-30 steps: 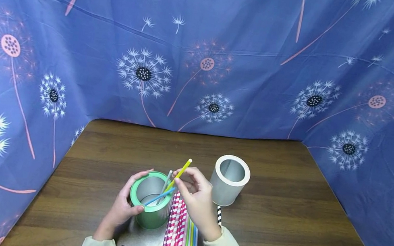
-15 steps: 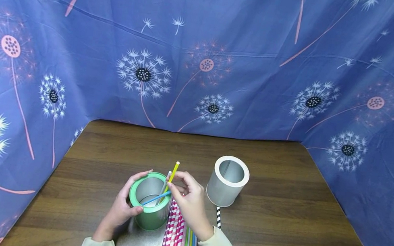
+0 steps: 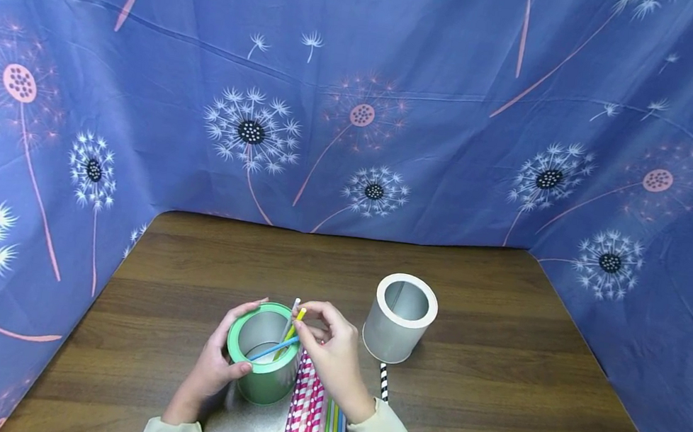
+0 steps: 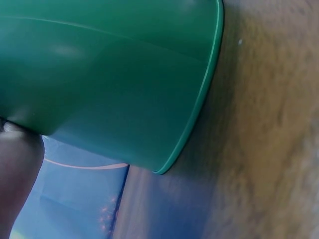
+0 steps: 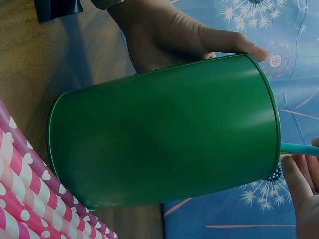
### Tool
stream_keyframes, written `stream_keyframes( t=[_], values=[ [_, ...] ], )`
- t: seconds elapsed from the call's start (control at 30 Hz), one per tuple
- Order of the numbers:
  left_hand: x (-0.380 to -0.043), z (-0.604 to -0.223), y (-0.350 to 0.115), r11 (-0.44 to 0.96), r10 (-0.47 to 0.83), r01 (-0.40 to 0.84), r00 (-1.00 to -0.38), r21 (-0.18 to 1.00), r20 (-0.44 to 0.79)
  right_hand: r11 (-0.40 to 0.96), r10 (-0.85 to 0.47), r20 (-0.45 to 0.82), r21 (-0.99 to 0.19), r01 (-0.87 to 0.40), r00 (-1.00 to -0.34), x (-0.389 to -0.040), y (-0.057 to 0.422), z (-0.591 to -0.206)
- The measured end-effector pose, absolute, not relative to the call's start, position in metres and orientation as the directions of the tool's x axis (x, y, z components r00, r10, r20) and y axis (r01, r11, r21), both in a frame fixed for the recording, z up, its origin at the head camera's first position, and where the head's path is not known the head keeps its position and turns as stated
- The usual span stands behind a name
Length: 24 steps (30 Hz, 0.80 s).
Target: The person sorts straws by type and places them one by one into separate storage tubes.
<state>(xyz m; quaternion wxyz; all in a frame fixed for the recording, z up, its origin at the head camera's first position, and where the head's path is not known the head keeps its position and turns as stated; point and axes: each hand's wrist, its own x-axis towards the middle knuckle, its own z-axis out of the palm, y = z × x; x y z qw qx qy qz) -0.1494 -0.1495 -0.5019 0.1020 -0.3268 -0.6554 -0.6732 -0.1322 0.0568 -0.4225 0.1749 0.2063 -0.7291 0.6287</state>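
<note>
A green can point(image 3: 262, 381) stands tilted slightly in the head view, with my left hand point(image 3: 217, 362) gripping its left side, thumb at the front of the rim. Leaning inside are a grey-white straw point(image 3: 292, 312), a yellow straw point(image 3: 290, 334) and a blue straw point(image 3: 273, 348). My right hand point(image 3: 333, 353) is at the can's right rim, thumb and forefinger around the upper end of the yellow straw. The right wrist view shows the blue straw point(image 5: 299, 148) running past these fingers, which partly hide the yellow one. In the left wrist view the green can point(image 4: 124, 89) fills the upper left.
Pink patterned straws point(image 3: 303, 411) and plain coloured straws point(image 3: 335, 425) lie in rows right of the can. A white can point(image 3: 395, 339) stands further back to the right, near a black-and-white striped straw point(image 3: 384, 381). Blue patterned cloth point(image 3: 354, 153) encloses the wooden table point(image 3: 495, 375).
My right hand has moved left and slightly down to the green can's rim, then stayed there. The yellow straw has dropped deeper into the can. My left hand keeps its grip.
</note>
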Motion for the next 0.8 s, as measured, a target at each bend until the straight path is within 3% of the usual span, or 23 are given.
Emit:
stream_keyframes(
  t=[0.8],
  values=[
    [-0.151,-0.505,-0.149,-0.159,0.288,0.578,-0.748,0.801,0.597,0.122,-0.011,0.438,-0.891,-0.436,-0.899,-0.126,0.081,-0.426]
  ],
)
